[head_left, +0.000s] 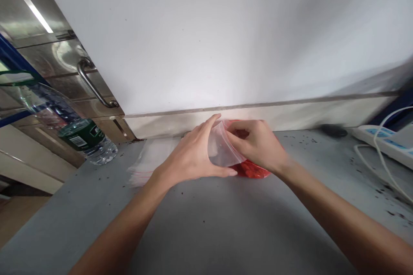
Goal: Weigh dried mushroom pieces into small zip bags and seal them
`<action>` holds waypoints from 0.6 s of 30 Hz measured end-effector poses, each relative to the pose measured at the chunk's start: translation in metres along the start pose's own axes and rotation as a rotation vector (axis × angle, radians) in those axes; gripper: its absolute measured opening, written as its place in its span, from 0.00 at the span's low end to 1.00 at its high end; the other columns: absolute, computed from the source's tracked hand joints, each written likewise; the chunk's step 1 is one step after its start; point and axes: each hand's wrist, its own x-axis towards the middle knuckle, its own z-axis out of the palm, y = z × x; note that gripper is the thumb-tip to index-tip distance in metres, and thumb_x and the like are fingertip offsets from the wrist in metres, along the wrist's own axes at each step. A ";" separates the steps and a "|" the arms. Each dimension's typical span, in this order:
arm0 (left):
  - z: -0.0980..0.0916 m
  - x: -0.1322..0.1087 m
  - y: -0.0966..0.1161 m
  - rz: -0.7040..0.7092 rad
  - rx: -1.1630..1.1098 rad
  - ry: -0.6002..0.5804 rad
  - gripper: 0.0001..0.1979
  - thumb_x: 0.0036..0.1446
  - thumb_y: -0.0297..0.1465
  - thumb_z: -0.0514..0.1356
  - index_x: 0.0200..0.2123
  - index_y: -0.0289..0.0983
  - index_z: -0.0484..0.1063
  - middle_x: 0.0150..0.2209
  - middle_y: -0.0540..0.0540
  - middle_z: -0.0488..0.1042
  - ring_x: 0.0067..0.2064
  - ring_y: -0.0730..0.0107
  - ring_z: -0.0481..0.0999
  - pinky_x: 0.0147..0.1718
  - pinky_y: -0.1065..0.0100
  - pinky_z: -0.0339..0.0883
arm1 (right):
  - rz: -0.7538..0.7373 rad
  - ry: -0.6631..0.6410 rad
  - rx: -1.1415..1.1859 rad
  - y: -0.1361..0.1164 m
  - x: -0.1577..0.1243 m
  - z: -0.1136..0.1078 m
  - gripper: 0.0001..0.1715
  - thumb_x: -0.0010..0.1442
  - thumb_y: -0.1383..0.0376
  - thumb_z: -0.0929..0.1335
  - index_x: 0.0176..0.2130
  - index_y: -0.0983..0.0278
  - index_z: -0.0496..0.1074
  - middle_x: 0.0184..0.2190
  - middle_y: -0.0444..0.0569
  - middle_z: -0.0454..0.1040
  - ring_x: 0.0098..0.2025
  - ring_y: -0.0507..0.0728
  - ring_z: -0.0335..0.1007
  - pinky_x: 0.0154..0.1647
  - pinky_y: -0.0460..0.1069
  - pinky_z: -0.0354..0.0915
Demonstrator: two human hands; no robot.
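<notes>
A small clear zip-lock bag [222,146] is between my hands, its mouth gaping toward the right. My left hand [192,150] cups it from the left, thumb below and fingers above, holding it loosely in the wide curve. At the bag's mouth, my right hand [258,142] has its fingers curled together and pinching at the rim; the fingertips are partly hidden. Just behind and below the right hand lies a clear bag of red pieces [254,169], partly covered. A stack of flat zip-lock bags [151,159] with red seal lines rests left of my left hand.
A large clear plastic bottle [80,131] with a green label stands at the left. At the right are a white device with blue panels [383,137], a pale cable [382,159] and a dark object [334,130]. Dark crumbs dot the grey tabletop [206,232]; a white wall [200,43] rises behind.
</notes>
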 end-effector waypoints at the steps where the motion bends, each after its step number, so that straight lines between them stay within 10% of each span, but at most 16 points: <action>1: -0.001 0.000 0.001 -0.011 0.000 0.012 0.56 0.47 0.46 0.73 0.73 0.43 0.49 0.73 0.40 0.57 0.71 0.44 0.61 0.64 0.50 0.64 | 0.007 -0.005 -0.014 -0.001 0.000 -0.002 0.29 0.64 0.51 0.62 0.19 0.60 0.49 0.17 0.39 0.49 0.22 0.49 0.44 0.23 0.48 0.48; 7: -0.006 0.001 0.007 0.108 -0.038 0.010 0.36 0.51 0.38 0.70 0.63 0.45 0.66 0.64 0.46 0.71 0.63 0.52 0.72 0.61 0.57 0.67 | 0.038 -0.407 0.052 0.001 0.000 -0.012 0.06 0.55 0.66 0.66 0.26 0.60 0.67 0.24 0.43 0.70 0.26 0.52 0.64 0.26 0.48 0.60; 18: -0.002 -0.001 0.002 0.060 0.051 -0.079 0.48 0.49 0.45 0.72 0.69 0.50 0.55 0.70 0.43 0.62 0.68 0.46 0.64 0.62 0.52 0.64 | 0.115 -0.312 -0.021 0.004 -0.001 -0.005 0.11 0.49 0.72 0.69 0.33 0.58 0.73 0.27 0.43 0.79 0.30 0.57 0.76 0.27 0.49 0.68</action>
